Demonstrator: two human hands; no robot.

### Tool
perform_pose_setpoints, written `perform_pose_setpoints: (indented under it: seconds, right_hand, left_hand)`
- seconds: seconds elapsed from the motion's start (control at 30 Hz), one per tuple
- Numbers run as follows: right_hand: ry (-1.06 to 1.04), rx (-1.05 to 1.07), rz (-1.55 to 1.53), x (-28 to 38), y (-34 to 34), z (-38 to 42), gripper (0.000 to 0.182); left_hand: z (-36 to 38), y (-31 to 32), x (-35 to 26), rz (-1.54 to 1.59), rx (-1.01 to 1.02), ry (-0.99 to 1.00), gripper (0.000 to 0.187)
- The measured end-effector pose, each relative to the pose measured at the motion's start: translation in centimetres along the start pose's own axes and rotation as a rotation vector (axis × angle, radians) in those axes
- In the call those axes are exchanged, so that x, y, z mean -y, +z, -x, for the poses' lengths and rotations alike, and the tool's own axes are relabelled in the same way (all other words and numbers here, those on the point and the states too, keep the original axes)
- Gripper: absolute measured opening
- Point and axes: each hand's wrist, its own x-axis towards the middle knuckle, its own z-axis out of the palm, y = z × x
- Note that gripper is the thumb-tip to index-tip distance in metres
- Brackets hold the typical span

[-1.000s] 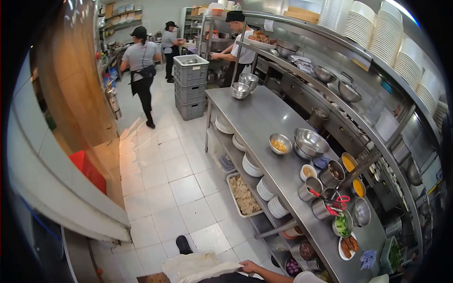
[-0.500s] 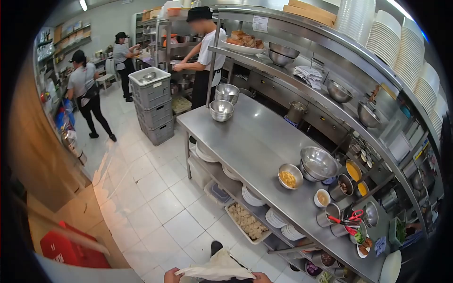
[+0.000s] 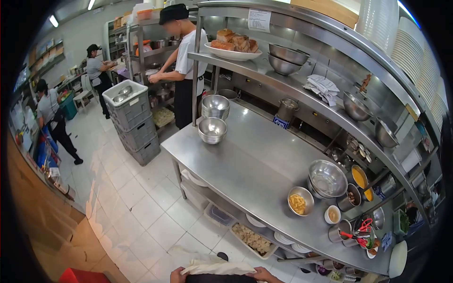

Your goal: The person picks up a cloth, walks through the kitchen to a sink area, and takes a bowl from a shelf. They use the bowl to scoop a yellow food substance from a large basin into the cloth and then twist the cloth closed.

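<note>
A cream cloth [image 3: 219,266] is stretched across my waist at the bottom of the view. My left hand [image 3: 178,275] grips its left end, with the fingers partly cut off by the frame edge. At the opposite end, my right hand [image 3: 264,274] is closed on the same cloth. The cloth's upper left part is smeared by motion. Beneath it a dark garment shows, and a dark shoe tip [image 3: 222,256] sticks out beyond it. Just ahead is a tray of pale chunks [image 3: 254,239] on a low level by the steel table [image 3: 250,151].
Steel bowls [image 3: 212,130] and a bowl of yellow food [image 3: 298,202] stand on the table. Red-handled scissors [image 3: 363,226] are in a container at right. Stacked grey crates [image 3: 134,126] stand on the tiled floor. A co-worker in a black cap [image 3: 186,66] works behind the table; two others are farther left.
My view has moved nearer the table and turned slightly. The cloth, pointed upward before, now lies flatter between my hands. The co-worker at far left has moved toward the counter.
</note>
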Motion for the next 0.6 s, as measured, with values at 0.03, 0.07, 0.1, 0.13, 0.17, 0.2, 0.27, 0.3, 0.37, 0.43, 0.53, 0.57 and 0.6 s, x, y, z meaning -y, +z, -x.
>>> perform_pose_setpoints:
  seconds: [0.03,0.07,0.1,0.13,0.17,0.2,0.27,0.3,0.37,0.43,0.53,0.57,0.6]
  right_hand:
    - [0.060,-0.075,0.027,1.2,0.3,0.3,0.055]
    - [0.125,-0.147,0.053,2.0,0.8,0.2,0.057]
    - [0.091,-0.125,-0.089,-0.2,2.0,-1.5,0.059]
    - [0.097,-0.129,-0.109,-1.2,3.6,-1.8,0.059]
    - [0.053,-0.252,-0.154,-1.6,5.2,-1.9,0.050]
    - [0.011,-0.377,-0.198,-1.9,6.9,-2.0,0.042]
    - [-0.019,-0.488,-0.342,-1.3,10.5,-0.9,0.032]
    - [0.008,-0.526,-0.357,-0.9,12.1,-0.7,0.034]
    - [0.103,-0.612,-0.341,-0.1,15.0,-0.6,0.038]
    - [0.205,-0.688,-0.314,0.3,18.6,-0.7,0.043]
    - [0.361,-0.799,-0.262,1.2,24.0,-0.5,0.050]
    - [0.396,-0.834,-0.253,1.6,25.5,-0.3,0.053]
    - [0.428,-0.874,-0.244,2.0,26.5,0.0,0.055]
  left_hand:
    - [-1.6,-0.9,-0.6,-0.033,0.065,0.018,0.029]
    - [-3.0,-1.6,-0.8,-0.066,0.133,0.034,0.030]
    - [-4.5,-1.9,-0.4,-0.077,0.143,0.041,0.030]
    - [-6.3,-2.0,0.1,-0.131,0.208,0.116,0.031]
    - [-7.9,-2.5,0.3,-0.184,0.274,0.192,0.033]
    - [-9.4,-3.1,0.5,-0.199,0.286,0.202,0.033]
    - [-12.6,-4.1,0.1,-0.343,0.423,0.298,0.036]
    - [-14.2,-4.6,0.2,-0.351,0.468,0.340,0.037]
    - [-17.4,-5.2,0.2,-0.393,0.544,0.390,0.037]
    - [-19.2,-6.2,-0.8,-0.439,0.641,0.430,0.038]
    - [-21.4,-6.0,-0.5,-0.450,0.674,0.589,0.038]
    - [-21.4,-6.5,-1.3,-0.459,0.746,0.596,0.038]
    - [-21.2,-6.3,-1.0,-0.470,0.752,0.604,0.038]
